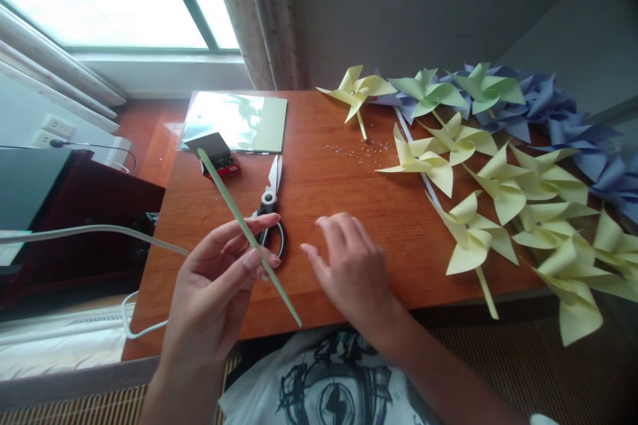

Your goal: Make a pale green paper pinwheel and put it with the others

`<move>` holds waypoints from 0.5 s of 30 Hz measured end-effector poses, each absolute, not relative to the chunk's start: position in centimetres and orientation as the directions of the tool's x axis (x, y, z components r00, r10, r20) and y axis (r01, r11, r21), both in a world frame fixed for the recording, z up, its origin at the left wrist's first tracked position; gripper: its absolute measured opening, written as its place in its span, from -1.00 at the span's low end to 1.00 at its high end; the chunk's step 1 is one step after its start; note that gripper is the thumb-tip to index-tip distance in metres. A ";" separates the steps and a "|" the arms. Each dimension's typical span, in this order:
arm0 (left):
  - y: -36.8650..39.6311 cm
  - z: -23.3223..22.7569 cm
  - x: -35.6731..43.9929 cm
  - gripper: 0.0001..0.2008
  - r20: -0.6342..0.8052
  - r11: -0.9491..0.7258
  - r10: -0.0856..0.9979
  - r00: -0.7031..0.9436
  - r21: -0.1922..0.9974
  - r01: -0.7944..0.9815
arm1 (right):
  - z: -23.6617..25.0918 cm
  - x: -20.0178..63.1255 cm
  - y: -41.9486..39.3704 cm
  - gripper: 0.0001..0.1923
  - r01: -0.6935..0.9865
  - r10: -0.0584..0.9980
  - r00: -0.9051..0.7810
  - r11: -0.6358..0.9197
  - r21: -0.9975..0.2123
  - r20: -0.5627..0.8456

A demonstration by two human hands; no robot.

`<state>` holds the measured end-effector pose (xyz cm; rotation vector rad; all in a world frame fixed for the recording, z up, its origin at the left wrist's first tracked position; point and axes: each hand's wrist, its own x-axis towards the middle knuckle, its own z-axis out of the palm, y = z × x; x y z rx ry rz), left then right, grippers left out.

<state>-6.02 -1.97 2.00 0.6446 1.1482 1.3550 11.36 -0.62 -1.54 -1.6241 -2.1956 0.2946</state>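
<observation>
My left hand (219,285) pinches a long pale green paper stick (226,194) between thumb and fingers, holding it slanted above the wooden table (319,192). My right hand (351,265) hovers palm down over the table's front edge, fingers spread and holding nothing. A pair of scissors (272,202) with black handles lies just beyond my left hand's fingertips.
Several yellow paper pinwheels (473,239) cover the table's right side, with green pinwheels (428,89) and blue pinwheels (553,113) behind them. A green paper sheet (239,121) and a small red box (219,158) lie at the back left. Tiny beads (359,148) are scattered mid-table. A white cable (100,232) runs at left.
</observation>
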 end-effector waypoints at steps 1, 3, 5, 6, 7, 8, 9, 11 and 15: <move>-1.9 1.9 -6.1 -0.72 -0.254 0.172 0.954 -0.159 0.898 -0.404 | -1.8 12.6 -0.7 -0.65 0.902 0.963 -0.176 0.240 -0.360 0.202; -1.8 1.5 -6.0 -0.73 -0.257 0.179 0.954 -0.152 0.899 -0.401 | -2.5 14.6 -0.7 -0.40 0.940 0.975 -0.053 0.122 -0.317 0.217; -1.7 1.1 -5.8 -0.72 -0.269 0.194 0.953 -0.140 0.895 -0.401 | -3.2 15.5 -0.6 -0.28 0.955 0.981 -0.024 0.079 -0.287 0.191; -1.7 1.0 -5.6 -0.72 -0.275 0.202 0.952 -0.134 0.894 -0.400 | -3.4 15.5 -0.5 -0.26 0.958 0.985 -0.027 0.075 -0.278 0.173; -1.6 0.9 -5.4 -0.72 -0.282 0.211 0.951 -0.129 0.893 -0.398 | -3.6 15.4 -0.3 -0.29 0.959 0.988 -0.039 0.080 -0.273 0.152; -1.5 0.8 -5.3 -0.72 -0.289 0.220 0.949 -0.123 0.892 -0.395 | -3.7 15.2 -0.2 -0.35 0.958 0.990 -0.054 0.089 -0.273 0.132; -1.5 0.7 -5.1 -0.72 -0.292 0.225 0.949 -0.119 0.892 -0.393 | -3.7 14.9 0.0 -0.43 0.955 0.991 -0.069 0.098 -0.279 0.113; -1.5 0.7 -4.9 -0.72 -0.298 0.234 0.948 -0.112 0.891 -0.388 | -3.6 14.4 0.7 -0.60 0.944 0.991 -0.096 0.119 -0.306 0.088; -1.4 0.5 -5.1 -0.71 -0.315 0.245 0.941 -0.121 0.885 -0.397 | -3.3 13.6 3.4 -0.65 0.907 0.981 -0.175 0.192 -0.374 0.079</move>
